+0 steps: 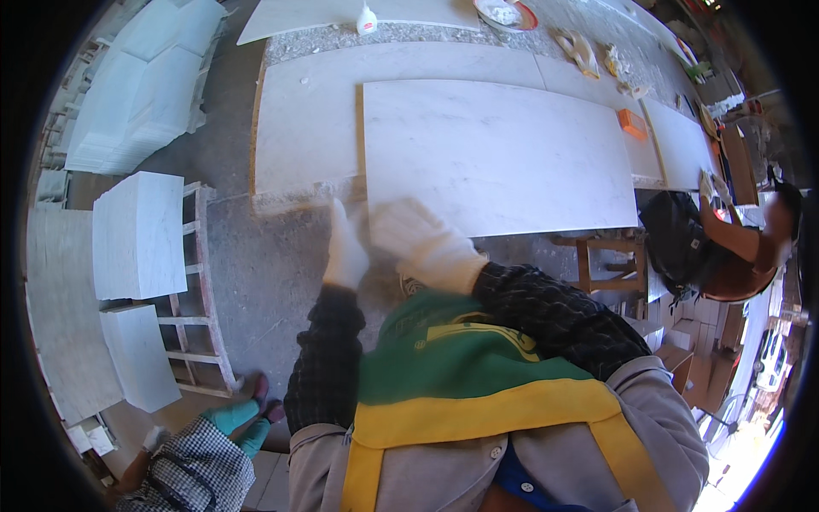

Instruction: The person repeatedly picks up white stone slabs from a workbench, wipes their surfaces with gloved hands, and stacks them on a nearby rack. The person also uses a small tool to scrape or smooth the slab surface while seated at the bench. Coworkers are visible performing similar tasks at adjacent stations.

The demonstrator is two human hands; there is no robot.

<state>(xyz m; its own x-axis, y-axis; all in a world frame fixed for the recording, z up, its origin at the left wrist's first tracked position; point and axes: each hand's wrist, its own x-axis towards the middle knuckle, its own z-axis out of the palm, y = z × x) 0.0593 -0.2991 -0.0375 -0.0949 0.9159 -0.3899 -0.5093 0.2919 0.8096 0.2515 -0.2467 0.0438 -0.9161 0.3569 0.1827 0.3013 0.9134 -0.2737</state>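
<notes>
A large white, grey-veined stone slab lies on top of another pale slab on the work table. My left hand, in a white glove, is beside the upper slab's near left corner. Its fingers point away from me, stretched out, and it holds nothing that I can see. My right hand, also in a white glove, is over that same corner, its fingers toward the left. Motion smears those fingers, so whether they press on the slab or grip its edge is unclear.
An orange block sits by the slab's right end. Farther back are a white bottle, a bowl of white material and gloves. Slab stacks stand left. One person is lower left, another right.
</notes>
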